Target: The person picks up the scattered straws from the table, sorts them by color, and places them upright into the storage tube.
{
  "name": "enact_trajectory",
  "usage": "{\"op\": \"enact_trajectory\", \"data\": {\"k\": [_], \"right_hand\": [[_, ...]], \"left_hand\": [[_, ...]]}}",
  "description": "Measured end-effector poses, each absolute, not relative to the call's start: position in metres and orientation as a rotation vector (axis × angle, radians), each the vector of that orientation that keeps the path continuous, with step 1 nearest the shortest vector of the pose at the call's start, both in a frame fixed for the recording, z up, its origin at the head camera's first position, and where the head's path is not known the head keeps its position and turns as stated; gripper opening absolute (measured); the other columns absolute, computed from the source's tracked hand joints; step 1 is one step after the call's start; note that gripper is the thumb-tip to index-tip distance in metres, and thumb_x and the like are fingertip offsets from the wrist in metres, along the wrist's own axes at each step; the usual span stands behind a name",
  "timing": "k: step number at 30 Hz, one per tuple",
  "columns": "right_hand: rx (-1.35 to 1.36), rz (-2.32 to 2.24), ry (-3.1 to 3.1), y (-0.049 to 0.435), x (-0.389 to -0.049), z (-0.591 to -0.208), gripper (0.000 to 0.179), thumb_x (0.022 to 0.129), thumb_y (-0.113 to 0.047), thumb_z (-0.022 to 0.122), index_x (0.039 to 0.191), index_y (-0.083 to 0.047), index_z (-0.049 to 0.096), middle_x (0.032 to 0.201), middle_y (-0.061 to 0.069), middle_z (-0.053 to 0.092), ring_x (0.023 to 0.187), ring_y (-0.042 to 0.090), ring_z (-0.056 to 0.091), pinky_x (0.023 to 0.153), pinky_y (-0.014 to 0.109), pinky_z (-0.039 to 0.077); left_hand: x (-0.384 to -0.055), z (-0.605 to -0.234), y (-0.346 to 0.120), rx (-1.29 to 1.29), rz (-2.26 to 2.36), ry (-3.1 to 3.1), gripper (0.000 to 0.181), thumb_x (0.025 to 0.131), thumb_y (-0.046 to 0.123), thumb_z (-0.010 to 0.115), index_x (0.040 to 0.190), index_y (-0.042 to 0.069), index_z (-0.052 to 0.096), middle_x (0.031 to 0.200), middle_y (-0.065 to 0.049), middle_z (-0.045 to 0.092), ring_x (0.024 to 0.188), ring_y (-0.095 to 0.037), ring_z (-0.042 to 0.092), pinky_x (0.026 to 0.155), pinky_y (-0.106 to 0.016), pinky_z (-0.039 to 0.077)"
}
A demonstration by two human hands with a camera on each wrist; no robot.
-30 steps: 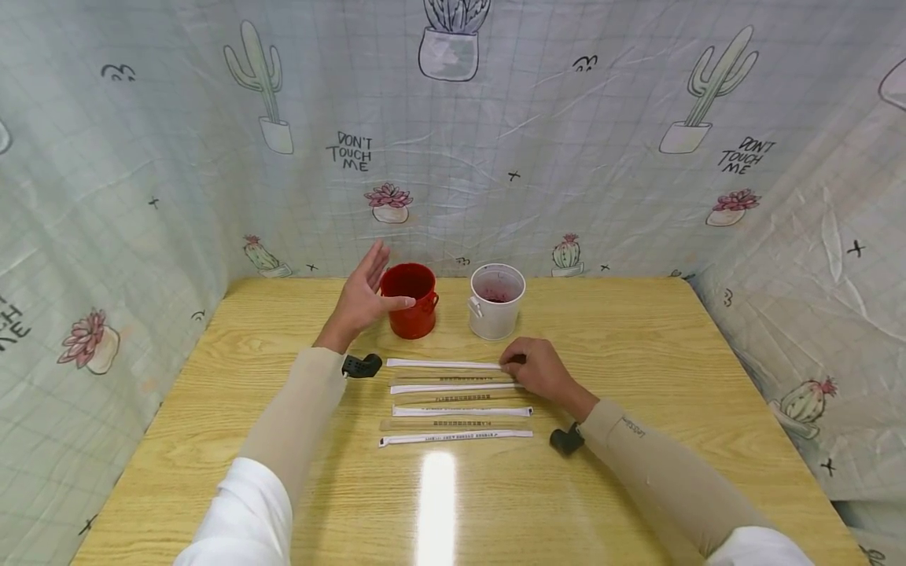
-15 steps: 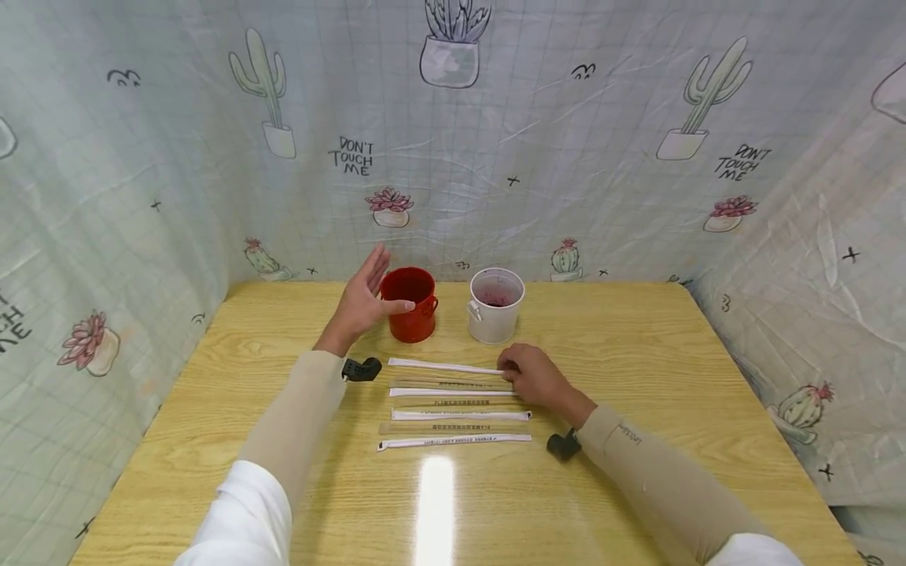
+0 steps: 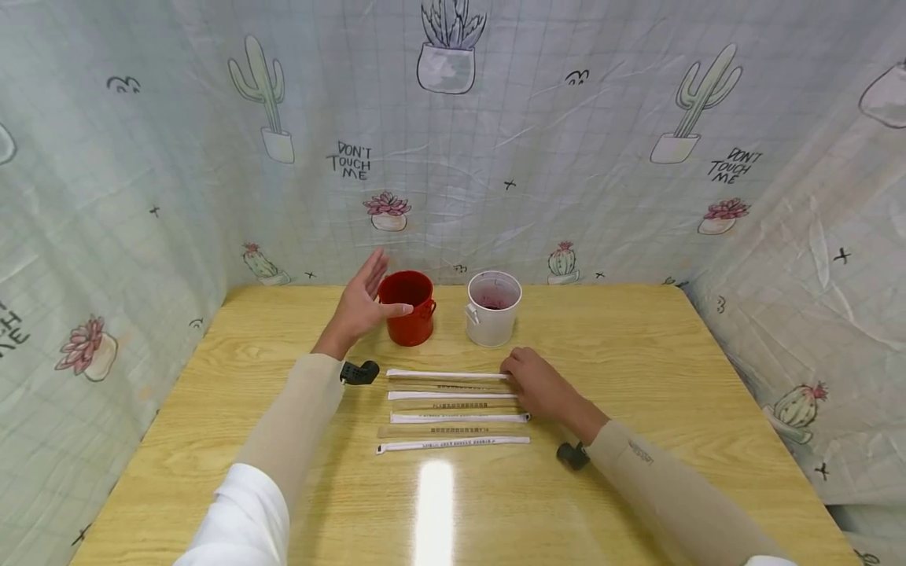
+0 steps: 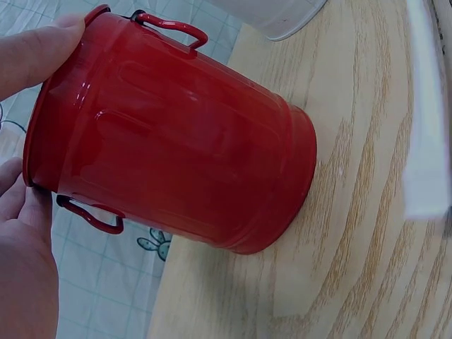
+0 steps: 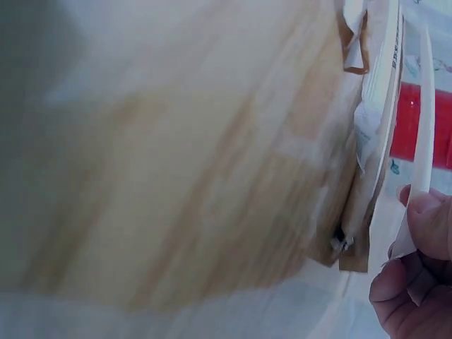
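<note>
In the head view my left hand [image 3: 359, 308] is at the left side of the red bucket [image 3: 410, 330], fingers extended and thumb reaching across its front. The left wrist view shows the thumb touching the rim, with fingers at the rim's opposite side. My right hand [image 3: 541, 385] pinches the right end of the farthest white paper-wrapped straw [image 3: 446, 375] between thumb and fingers. That same straw [image 5: 424, 120] stands apart from the others in the right wrist view. Nearer the person, white and brown wrapped straws [image 3: 460, 432] lie in a row, alternating in colour.
A white bucket [image 3: 493, 325] with reddish marks inside stands right of the red one. Both are near the back edge of the wooden table [image 3: 623, 330]. A cactus-printed curtain [image 3: 510, 141] hangs behind and along both sides.
The pinched straw slanted half a second ago, its left end farther back; now that end has come nearer and the straw lies almost level. The left hand stays at the red bucket.
</note>
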State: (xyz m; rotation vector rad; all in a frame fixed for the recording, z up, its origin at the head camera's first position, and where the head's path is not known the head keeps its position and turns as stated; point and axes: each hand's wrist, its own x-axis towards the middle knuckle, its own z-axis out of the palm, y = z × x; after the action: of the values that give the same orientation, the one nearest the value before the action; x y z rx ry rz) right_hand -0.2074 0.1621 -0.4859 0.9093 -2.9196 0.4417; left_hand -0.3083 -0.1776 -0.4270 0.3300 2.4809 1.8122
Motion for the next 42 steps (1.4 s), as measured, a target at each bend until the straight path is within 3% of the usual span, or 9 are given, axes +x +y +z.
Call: {"op": "enact_trajectory", "data": {"k": [8,26,34,42], "right_hand": [[0.936,0.446,-2.803,0.166,-0.200,-0.480,0.013,0.094,0.004,0.067,0.100,-0.007,0.063,0.097,0.003,0.056,0.090,0.018,0.051,0.081,0.038,0.053],[0.983,0.647,-2.408,0.147,-0.208,-0.459,0.016,0.093,0.005,0.071,0.103,-0.006,0.065,0.102,0.007,0.064,0.094,0.021,0.057,0.082,0.038,0.057],[1.000,0.712,-2.320,0.134,-0.215,-0.453,0.017,0.092,0.006,0.071,0.103,-0.006,0.064,0.100,0.007,0.062,0.092,0.019,0.057,0.080,0.037,0.057],[0.987,0.758,-2.283,0.122,-0.221,-0.448,0.015,0.094,0.007,0.068,0.102,-0.005,0.064,0.102,0.009,0.063,0.092,0.020,0.058,0.080,0.039,0.058]], "left_hand": [[-0.305,-0.426,-0.181,0.326,1.771,2.512,0.115,0.084,0.019,0.088,0.169,0.026,0.012,0.176,0.003,0.022,0.164,-0.023,0.020,0.132,-0.047,0.025],[-0.305,-0.426,-0.182,0.347,1.739,2.518,0.113,0.085,0.020,0.087,0.169,0.023,0.012,0.176,0.002,0.021,0.164,-0.023,0.019,0.131,-0.048,0.026],[-0.307,-0.424,-0.180,0.350,1.805,2.421,0.111,0.087,0.010,0.084,0.170,0.021,0.010,0.177,-0.005,0.016,0.165,-0.024,0.014,0.134,-0.047,0.017],[-0.307,-0.425,-0.179,0.446,1.794,2.494,0.111,0.086,0.014,0.086,0.169,0.018,0.013,0.176,-0.008,0.021,0.164,-0.024,0.020,0.133,-0.045,0.021]]}}
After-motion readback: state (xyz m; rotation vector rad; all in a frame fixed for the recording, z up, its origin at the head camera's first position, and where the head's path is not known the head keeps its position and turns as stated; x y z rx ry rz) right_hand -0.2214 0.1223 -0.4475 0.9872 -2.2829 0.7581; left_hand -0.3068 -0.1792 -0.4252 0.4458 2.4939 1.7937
